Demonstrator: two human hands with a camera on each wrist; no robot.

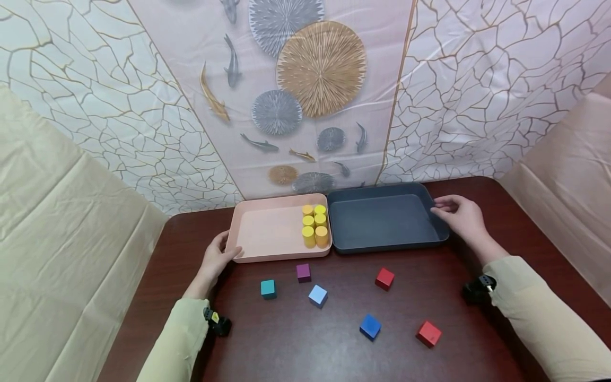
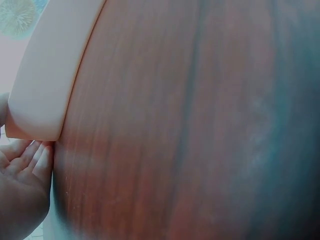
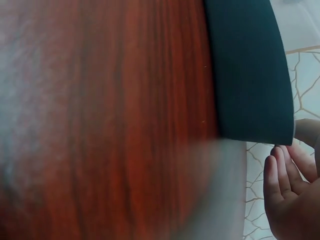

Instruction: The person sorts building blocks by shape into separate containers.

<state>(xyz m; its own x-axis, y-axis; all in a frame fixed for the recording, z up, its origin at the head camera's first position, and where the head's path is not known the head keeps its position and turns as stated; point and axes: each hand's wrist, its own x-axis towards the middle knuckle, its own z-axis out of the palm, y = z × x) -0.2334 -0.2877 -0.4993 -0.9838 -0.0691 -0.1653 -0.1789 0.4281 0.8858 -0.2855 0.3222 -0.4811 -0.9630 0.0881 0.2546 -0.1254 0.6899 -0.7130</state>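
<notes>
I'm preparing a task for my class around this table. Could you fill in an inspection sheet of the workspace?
Surface: dark brown, wood-grained table.
Job's things: pink tray, with six yellow and orange cylinders at its right end; dark tray right beside it.
Clutter: loose in front of the trays, a purple cube, teal cube, light blue cube, blue cube and two red cubes.
Grippers: left hand grips the pink tray's left side; right hand grips the dark tray's right side.
Cables: nothing seen.
Surroundings: creased, patterned backdrop; pale sheeting either side.

Left grip point(image 2: 25, 192) and pink tray point(image 2: 50, 70) partly beyond the left wrist view's edge, tabletop point(image 2: 240, 130) blurry.
</notes>
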